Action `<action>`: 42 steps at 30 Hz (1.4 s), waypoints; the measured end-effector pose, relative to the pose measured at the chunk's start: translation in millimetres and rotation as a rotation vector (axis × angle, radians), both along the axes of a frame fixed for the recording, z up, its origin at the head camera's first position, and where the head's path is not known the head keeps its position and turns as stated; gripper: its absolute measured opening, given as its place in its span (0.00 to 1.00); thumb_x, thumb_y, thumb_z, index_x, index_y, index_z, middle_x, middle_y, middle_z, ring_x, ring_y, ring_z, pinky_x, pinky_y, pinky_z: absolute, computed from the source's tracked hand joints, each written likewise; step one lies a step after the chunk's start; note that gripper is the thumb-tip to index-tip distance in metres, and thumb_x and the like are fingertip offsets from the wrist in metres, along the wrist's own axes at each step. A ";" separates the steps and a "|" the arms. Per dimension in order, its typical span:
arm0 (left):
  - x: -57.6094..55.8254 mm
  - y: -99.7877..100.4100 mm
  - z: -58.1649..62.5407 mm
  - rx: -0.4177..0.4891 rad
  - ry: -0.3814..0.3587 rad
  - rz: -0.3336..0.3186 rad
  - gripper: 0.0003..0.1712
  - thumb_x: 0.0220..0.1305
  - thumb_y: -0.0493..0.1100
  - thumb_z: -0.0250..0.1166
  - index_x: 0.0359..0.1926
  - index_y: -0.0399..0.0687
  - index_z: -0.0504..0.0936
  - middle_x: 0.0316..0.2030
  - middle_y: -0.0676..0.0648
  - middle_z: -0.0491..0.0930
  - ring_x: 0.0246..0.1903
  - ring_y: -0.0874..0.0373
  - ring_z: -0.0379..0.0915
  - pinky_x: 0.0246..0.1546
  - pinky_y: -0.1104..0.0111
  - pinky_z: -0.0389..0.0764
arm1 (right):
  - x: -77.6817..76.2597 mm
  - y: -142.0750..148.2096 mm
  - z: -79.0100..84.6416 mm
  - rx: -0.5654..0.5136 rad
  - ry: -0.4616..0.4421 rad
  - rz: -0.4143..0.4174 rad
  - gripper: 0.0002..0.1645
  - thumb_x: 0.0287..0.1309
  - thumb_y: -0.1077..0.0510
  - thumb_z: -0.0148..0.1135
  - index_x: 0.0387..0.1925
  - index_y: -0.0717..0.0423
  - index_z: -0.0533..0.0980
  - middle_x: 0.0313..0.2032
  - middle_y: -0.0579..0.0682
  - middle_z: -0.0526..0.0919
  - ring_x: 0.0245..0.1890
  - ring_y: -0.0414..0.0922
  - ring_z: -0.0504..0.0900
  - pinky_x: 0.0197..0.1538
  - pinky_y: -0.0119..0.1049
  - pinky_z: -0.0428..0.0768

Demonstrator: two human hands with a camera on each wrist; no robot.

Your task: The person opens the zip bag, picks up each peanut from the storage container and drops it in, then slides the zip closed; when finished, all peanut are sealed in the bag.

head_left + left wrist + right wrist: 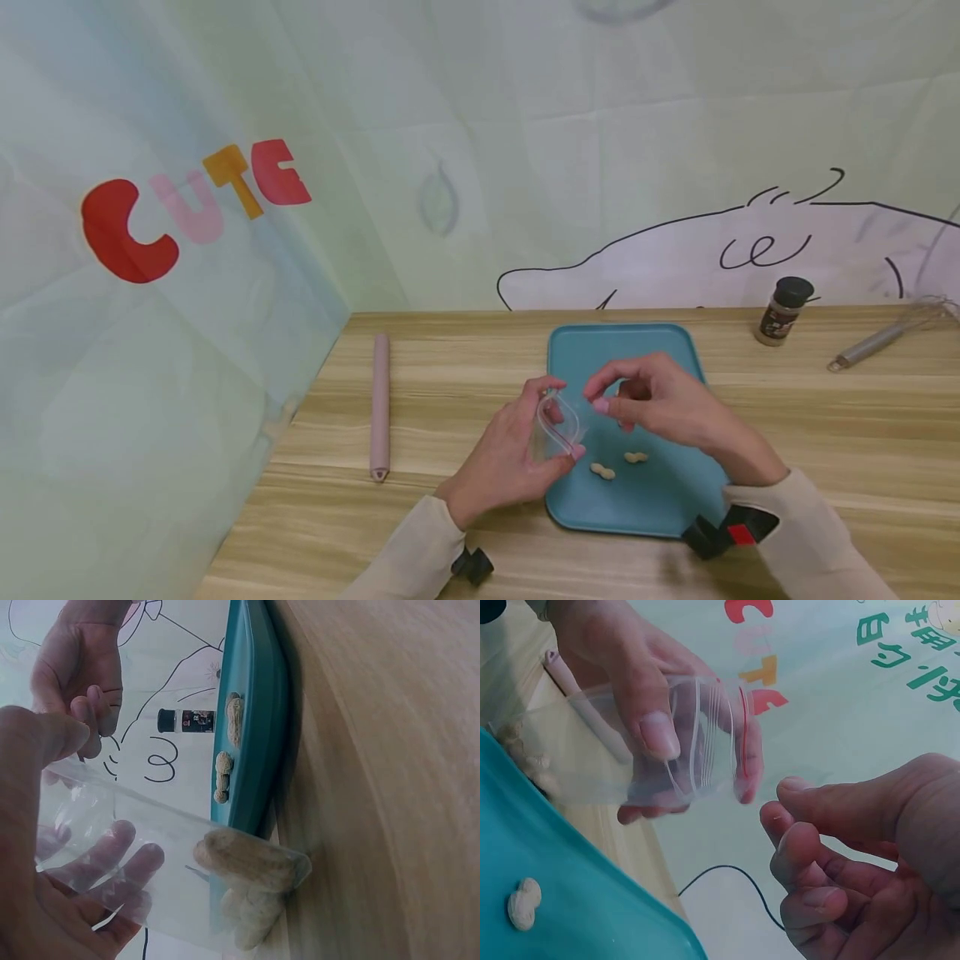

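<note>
The blue tray (675, 508) lies on a wood-grain tabletop (315, 517) and serves as reference. The left hand (510, 454), at the tray's left edge, grips a clear zip bag (560, 427) by its mouth, forefinger and thumb on opposite ends, so that the mouth stands spread. Unshelled peanuts (247, 859) sit in the bottom of the bag, beside the tray's left rim; contact with the tray cannot be determined. The right hand (667, 408) is above the tray, apart from the bag, its fingers loosely bent and the tips of thumb and forefinger close together. Two loose peanuts (618, 464) lie on the tray, left of its centre in the near half. A pink rod (380, 408) lies left of the tray; a black-capped jar (783, 312) stands upright to its right, with a whisk (881, 342) farther right.
</note>
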State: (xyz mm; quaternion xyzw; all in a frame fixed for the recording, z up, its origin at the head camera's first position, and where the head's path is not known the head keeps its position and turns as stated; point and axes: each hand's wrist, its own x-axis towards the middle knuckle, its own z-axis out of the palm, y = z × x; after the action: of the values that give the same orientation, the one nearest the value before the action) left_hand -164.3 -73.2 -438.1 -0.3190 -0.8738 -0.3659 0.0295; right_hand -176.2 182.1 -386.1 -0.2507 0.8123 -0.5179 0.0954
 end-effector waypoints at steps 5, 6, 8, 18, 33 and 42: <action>0.6 0.5 -0.3 -0.006 0.002 0.008 0.43 0.65 0.52 0.73 0.74 0.56 0.62 0.46 0.49 0.84 0.46 0.62 0.79 0.53 0.65 0.82 | -3.4 6.7 -2.1 0.025 -0.015 -0.058 0.11 0.71 0.59 0.69 0.51 0.56 0.86 0.46 0.57 0.89 0.27 0.46 0.84 0.34 0.37 0.83; 0.6 0.6 -0.3 -0.009 0.002 0.010 0.43 0.65 0.52 0.73 0.74 0.56 0.62 0.46 0.49 0.84 0.46 0.62 0.79 0.53 0.64 0.82 | -4.5 8.0 -3.0 0.031 -0.019 -0.073 0.11 0.71 0.59 0.69 0.52 0.56 0.86 0.47 0.58 0.89 0.27 0.47 0.84 0.34 0.37 0.82; 0.5 0.8 -0.2 -0.013 -0.002 0.013 0.42 0.65 0.52 0.73 0.74 0.56 0.62 0.46 0.49 0.84 0.46 0.62 0.78 0.53 0.64 0.82 | -6.9 10.4 -5.7 0.042 -0.026 -0.100 0.13 0.72 0.58 0.68 0.53 0.57 0.86 0.49 0.60 0.88 0.28 0.48 0.84 0.34 0.37 0.82; 0.5 1.0 -2.0 -0.016 -0.025 0.026 0.43 0.65 0.53 0.73 0.75 0.58 0.62 0.47 0.48 0.84 0.46 0.62 0.78 0.53 0.63 0.82 | -22.2 24.0 -25.6 0.123 -0.018 -0.190 0.15 0.72 0.62 0.67 0.55 0.63 0.85 0.53 0.63 0.88 0.37 0.50 0.89 0.39 0.34 0.87; 0.0 3.4 -2.3 -0.033 -0.037 0.039 0.44 0.64 0.52 0.74 0.75 0.57 0.62 0.48 0.49 0.86 0.49 0.60 0.81 0.55 0.61 0.82 | -31.4 41.6 -42.2 0.321 -0.017 -0.180 0.11 0.68 0.62 0.69 0.49 0.60 0.87 0.45 0.56 0.90 0.34 0.43 0.81 0.35 0.35 0.82; 0.1 3.3 -2.1 -0.043 -0.032 0.038 0.45 0.63 0.52 0.75 0.75 0.57 0.62 0.49 0.49 0.86 0.49 0.60 0.81 0.55 0.61 0.82 | -34.3 45.1 -47.8 0.374 -0.044 -0.189 0.11 0.67 0.64 0.69 0.49 0.60 0.88 0.49 0.59 0.90 0.31 0.42 0.82 0.34 0.35 0.82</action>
State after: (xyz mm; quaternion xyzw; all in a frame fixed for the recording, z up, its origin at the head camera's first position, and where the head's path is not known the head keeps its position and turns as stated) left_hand -164.2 -69.9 -440.2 -0.2972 -0.8876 -0.3516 0.0157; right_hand -210.6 227.2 -433.9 -0.1397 0.9119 -0.3701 0.1091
